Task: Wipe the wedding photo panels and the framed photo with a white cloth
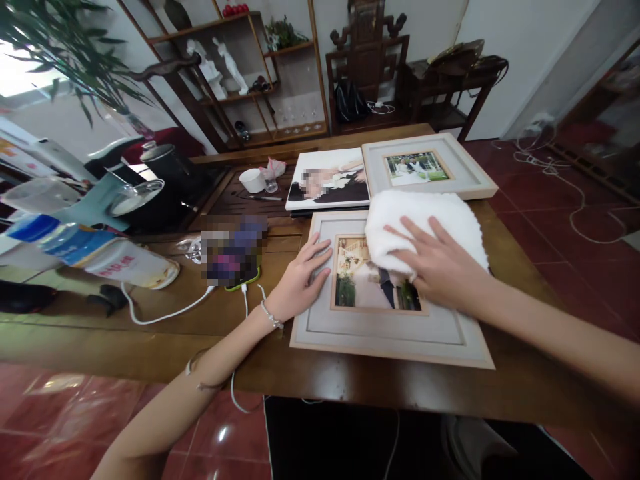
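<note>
A picture frame (385,357) with a pale wood edge and a wide light mat lies flat on the table in front of me. The photo (350,287) in its middle is partly covered. My left hand (305,277) rests on the frame's left side, fingers spread and stretched out. With my right hand (433,260) I hold a white towel (445,213) against the upper right part of the frame, hiding that corner. Behind it lie a second framed photo (425,180) and a white-edged photo panel (327,177).
A phone (233,260) with a white cable lies left of the frame. Further left are a plastic bottle (115,257) with a blue label and a dark kettle (163,167). A white cup (253,180) stands on the tea tray (225,210). The table (350,387) ends close to me.
</note>
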{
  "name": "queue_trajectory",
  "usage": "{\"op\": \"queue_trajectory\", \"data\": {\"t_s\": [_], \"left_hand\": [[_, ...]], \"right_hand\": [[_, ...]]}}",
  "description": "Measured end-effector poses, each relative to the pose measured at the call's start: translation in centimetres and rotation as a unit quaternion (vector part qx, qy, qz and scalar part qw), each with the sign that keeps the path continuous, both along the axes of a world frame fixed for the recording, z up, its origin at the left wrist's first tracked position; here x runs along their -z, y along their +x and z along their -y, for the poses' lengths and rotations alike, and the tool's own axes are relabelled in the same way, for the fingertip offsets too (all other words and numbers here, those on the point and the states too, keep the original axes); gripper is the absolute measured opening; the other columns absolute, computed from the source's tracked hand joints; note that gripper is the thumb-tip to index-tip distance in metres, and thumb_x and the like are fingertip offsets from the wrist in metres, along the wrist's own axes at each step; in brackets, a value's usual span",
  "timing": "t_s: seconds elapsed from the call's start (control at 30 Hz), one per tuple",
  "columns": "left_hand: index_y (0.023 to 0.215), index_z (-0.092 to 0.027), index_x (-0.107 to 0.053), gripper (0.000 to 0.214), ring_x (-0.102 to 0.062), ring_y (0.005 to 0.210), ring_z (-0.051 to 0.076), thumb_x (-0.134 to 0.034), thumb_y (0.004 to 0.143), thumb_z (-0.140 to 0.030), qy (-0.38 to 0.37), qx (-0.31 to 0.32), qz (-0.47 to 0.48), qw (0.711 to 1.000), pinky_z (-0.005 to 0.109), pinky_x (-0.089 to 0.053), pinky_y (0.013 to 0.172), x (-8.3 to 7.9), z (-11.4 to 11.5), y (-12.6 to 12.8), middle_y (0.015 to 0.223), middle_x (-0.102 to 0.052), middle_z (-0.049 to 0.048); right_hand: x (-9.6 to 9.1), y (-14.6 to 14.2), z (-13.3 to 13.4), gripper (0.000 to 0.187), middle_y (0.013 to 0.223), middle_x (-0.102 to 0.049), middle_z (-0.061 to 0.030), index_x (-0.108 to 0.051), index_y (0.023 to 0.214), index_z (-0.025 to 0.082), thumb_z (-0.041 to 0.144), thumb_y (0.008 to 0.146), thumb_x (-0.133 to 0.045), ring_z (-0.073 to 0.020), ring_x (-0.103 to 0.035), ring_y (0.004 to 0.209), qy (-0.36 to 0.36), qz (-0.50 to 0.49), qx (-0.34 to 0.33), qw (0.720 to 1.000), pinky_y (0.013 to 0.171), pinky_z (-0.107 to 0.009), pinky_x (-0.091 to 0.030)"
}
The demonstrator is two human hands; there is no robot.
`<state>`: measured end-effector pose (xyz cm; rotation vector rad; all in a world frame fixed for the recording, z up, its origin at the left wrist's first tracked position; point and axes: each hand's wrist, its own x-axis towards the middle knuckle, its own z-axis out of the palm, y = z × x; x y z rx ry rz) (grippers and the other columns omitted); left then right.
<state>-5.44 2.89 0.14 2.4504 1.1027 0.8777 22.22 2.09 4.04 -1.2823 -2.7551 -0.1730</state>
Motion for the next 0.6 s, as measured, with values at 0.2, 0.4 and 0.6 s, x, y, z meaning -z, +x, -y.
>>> {"op": "queue_trajectory", "data": {"t_s": [0.2,0.4,0.6], "left_hand": [[0.126,-0.019,-0.054,0.037,-0.032,0.137,0.027,-0.048,0.090,-0.020,-0.006,-0.015,0.015,1.000,0.056,-0.031,0.109,0.1,0.1,0.1,0.135,-0.051,0.0118],[0.131,-0.016,-0.049,0.042,-0.029,0.138,0.026,-0.048,0.089,-0.020,-0.012,-0.030,0.000,0.999,0.053,-0.028,0.112,0.2,0.2,0.2,0.139,-0.046,0.0124],[0.134,-0.016,-0.045,0.044,-0.028,0.138,0.027,-0.048,0.090,-0.022,-0.015,-0.030,-0.012,0.999,0.053,-0.027,0.112,0.1,0.3,0.2,0.142,-0.043,0.0132]], "right_hand": [[-0.1,0.8,-2.1,0.049,0.145,-0.037,-0.0107,-0.060,0.116,0.015,0.007,0.069,-0.051,-0.0361,-0.019,0.137,0.017,0.022,-0.008,1.000,0.106,-0.064,-0.017],[-0.9,-1.4,6.3,0.053,0.140,-0.045,-0.0034,-0.064,0.110,0.025,0.009,0.061,-0.051,-0.0352,-0.035,0.131,-0.085,-0.019,-0.046,0.995,0.101,-0.061,-0.033],[-1.5,-3.3,10.6,0.062,0.138,-0.046,0.0026,-0.060,0.113,0.034,0.013,0.056,-0.048,-0.0301,-0.041,0.128,-0.080,-0.076,-0.078,0.991,0.100,-0.053,-0.043]]}}
